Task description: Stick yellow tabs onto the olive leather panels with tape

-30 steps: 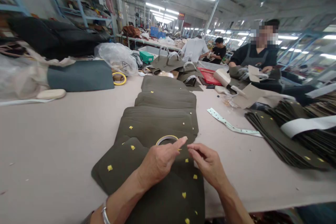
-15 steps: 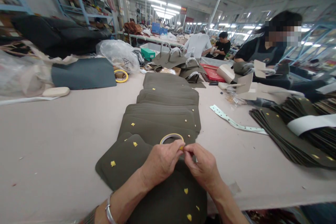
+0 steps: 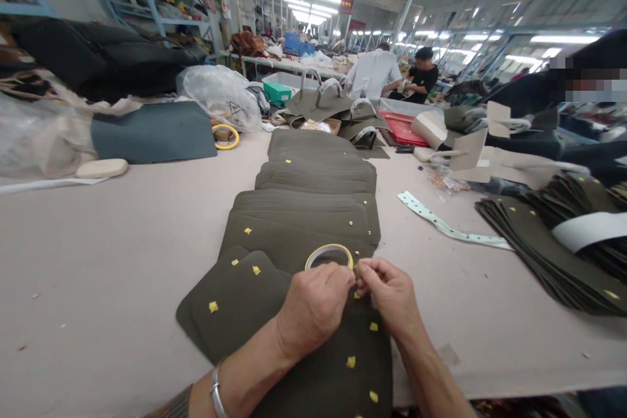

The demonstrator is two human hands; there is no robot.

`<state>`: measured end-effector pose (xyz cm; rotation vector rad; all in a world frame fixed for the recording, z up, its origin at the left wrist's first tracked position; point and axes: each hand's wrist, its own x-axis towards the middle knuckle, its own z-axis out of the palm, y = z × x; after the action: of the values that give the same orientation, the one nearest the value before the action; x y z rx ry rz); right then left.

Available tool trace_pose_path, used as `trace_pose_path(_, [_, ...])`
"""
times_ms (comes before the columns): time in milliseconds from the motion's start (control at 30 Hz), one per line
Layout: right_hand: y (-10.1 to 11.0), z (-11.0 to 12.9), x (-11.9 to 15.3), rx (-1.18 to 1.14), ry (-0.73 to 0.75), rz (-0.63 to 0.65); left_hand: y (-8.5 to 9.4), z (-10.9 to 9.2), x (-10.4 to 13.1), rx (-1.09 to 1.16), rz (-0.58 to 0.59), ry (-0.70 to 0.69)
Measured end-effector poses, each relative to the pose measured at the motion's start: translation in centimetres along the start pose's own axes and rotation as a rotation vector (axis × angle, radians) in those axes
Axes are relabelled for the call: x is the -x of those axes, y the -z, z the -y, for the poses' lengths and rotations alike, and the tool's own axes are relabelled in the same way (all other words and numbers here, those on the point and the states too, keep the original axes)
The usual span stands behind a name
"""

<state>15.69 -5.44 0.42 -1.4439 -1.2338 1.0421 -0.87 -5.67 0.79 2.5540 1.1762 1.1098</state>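
My left hand point(image 3: 318, 304) is closed around a roll of yellow tape point(image 3: 312, 257), its ring standing up beyond the fingers. Right beside it, my right hand point(image 3: 390, 294) pinches a small bit of yellow tape, largely covered by the fingertips. Both hands are over dark olive panels point(image 3: 298, 212) with rounded corners, overlapped in a long row down the table. Little yellow tape pieces point(image 3: 351, 362) dot the nearer panels. Small metal studs point(image 3: 351, 223) show along the right side of the row.
A bundle of olive panels point(image 3: 543, 248) with a white band lies at right, beside a pale perforated strip point(image 3: 441, 225). Olive pieces with handles point(image 3: 323, 101) sit at the back. A blue-grey sheet point(image 3: 154, 134) and another yellow roll point(image 3: 237, 137) lie left. Co-workers are beyond.
Both hands have moved slightly right with the tape roll, and a small gap has opened between their fingertips. The co-worker at right has leaned lower and farther right.
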Motion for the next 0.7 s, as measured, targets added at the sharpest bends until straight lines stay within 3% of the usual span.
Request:
trace_pose_path(100, [1.4, -0.9, -1.7, -0.002, -0.013, -0.016, -0.5, 0.4, -0.1, -0.168, 0.123, 0.067])
trace_pose_path(267, [2.0, -1.9, -3.0, 0.209, 0.085, 0.032, -0.9, 0.8, -0.2, -0.301, 0.343, 0.143])
trace_pose_path(600, [0.8, -1.7, -3.8, 0.658, 0.405, 0.016, -1.0, 0.6, -0.2, -0.26, 0.396, 0.173])
trace_pose_path(700, [1.0, -1.9, -3.7, 0.689, 0.391, -0.015, -0.9, 0.6, -0.3, -0.258, 0.402, 0.185])
